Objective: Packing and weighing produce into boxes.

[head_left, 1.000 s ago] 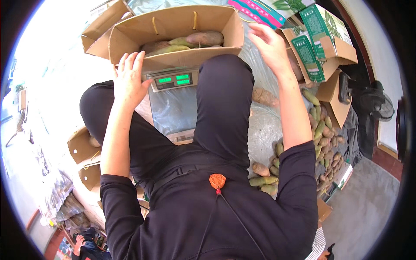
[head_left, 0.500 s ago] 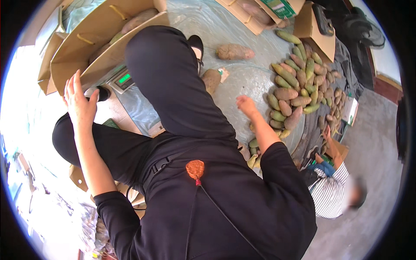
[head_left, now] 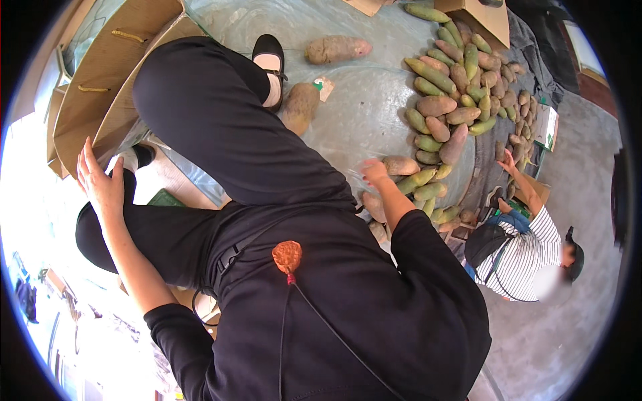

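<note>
My left hand is open, fingers spread, at the lower edge of a tall cardboard box with yellow cord handles. Whether it presses on the cardboard, I cannot tell. My right hand hangs right of my thigh, beside a pinkish radish at the near edge of the pile; its fingers are blurred, and nothing shows in them. Green and reddish radishes lie heaped on plastic sheeting. Two large radishes lie apart: one brownish-pink, the other near my shoe, by a small label.
A person in a striped shirt works at the right, a hand at the pile's edge. An open cardboard box stands behind the pile. A dark cloth lies beyond. Something green is beside my left leg.
My view has shifted, so the box and pile sit differently. The scale with the lit display has gone out of sight. My right hand is now closer to the near radishes.
</note>
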`<state>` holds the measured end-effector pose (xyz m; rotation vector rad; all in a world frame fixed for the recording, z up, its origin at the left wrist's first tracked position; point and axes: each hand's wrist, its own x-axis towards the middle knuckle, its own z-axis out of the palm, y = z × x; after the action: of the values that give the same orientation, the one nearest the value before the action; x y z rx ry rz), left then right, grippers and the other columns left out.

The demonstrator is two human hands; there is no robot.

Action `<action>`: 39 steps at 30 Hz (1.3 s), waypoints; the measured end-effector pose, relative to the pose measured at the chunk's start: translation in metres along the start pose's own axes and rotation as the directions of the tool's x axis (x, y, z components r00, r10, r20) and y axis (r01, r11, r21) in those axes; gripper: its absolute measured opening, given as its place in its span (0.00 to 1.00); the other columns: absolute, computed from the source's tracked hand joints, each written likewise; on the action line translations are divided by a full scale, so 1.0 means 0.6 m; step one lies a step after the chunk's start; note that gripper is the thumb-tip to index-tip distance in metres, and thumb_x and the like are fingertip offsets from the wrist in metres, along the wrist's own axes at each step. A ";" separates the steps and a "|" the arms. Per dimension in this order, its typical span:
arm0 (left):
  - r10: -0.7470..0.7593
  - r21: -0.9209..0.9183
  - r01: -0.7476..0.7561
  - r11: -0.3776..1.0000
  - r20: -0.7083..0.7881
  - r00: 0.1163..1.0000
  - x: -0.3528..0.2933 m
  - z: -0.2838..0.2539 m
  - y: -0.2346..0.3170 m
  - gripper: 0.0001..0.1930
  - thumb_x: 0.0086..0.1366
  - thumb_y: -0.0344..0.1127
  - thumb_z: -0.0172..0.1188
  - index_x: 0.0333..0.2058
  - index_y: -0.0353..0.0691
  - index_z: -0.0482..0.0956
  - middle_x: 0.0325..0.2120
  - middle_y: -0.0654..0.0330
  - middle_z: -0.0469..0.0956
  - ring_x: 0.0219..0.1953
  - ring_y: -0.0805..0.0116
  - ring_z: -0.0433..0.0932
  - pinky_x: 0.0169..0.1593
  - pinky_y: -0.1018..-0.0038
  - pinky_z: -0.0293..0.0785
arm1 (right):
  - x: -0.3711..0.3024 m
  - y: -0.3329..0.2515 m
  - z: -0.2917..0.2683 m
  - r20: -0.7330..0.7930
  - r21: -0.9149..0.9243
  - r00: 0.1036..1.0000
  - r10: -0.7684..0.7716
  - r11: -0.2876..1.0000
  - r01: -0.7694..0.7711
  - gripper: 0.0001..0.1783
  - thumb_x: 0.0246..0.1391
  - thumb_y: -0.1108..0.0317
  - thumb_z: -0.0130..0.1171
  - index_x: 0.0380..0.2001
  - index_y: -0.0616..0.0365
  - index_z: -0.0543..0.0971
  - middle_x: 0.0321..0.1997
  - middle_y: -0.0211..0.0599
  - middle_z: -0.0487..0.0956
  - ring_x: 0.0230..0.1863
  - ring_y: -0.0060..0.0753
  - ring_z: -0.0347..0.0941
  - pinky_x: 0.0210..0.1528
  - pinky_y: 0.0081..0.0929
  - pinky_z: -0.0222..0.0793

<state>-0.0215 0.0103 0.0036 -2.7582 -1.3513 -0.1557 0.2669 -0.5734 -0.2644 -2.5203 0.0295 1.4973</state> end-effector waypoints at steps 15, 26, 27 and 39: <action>-0.051 0.034 0.052 0.998 -0.012 0.999 -0.015 -0.020 0.006 0.40 0.49 0.35 0.66 0.62 0.46 0.58 0.59 0.54 0.62 0.64 0.52 0.55 0.65 0.57 0.48 | 0.025 0.073 -0.080 0.184 0.794 0.913 0.364 0.492 -0.356 0.50 0.49 0.44 0.61 0.67 0.23 0.41 0.73 0.27 0.44 0.63 0.64 0.48 0.52 0.58 0.59; -0.020 0.024 0.021 0.999 -0.026 0.999 -0.015 -0.012 -0.003 0.41 0.50 0.33 0.65 0.63 0.47 0.56 0.59 0.54 0.62 0.64 0.53 0.56 0.65 0.57 0.47 | 0.060 0.063 -0.058 0.055 0.953 0.886 0.460 0.240 -0.184 0.29 0.54 0.51 0.58 0.59 0.28 0.63 0.63 0.16 0.57 0.59 0.35 0.53 0.50 0.48 0.59; -0.016 0.019 0.017 1.000 -0.027 1.000 -0.014 -0.011 0.000 0.41 0.50 0.33 0.65 0.63 0.47 0.56 0.59 0.53 0.62 0.64 0.53 0.56 0.65 0.56 0.48 | 0.058 0.047 -0.054 0.048 0.958 0.871 0.489 0.224 -0.179 0.24 0.54 0.52 0.58 0.54 0.32 0.69 0.58 0.14 0.63 0.55 0.33 0.58 0.49 0.44 0.61; -0.013 0.036 0.013 0.999 -0.009 1.000 -0.009 -0.006 0.000 0.40 0.51 0.35 0.64 0.63 0.47 0.56 0.58 0.51 0.62 0.64 0.54 0.56 0.66 0.56 0.46 | 0.031 -0.159 -0.024 -0.110 0.102 0.989 -0.100 0.988 0.112 0.44 0.43 0.57 0.69 0.62 0.51 0.61 0.56 0.48 0.70 0.53 0.44 0.70 0.49 0.37 0.70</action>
<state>-0.0250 0.0058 0.0068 -2.7166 -1.3562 -0.1421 0.3004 -0.4809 -0.2580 -2.4702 -0.0074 1.2872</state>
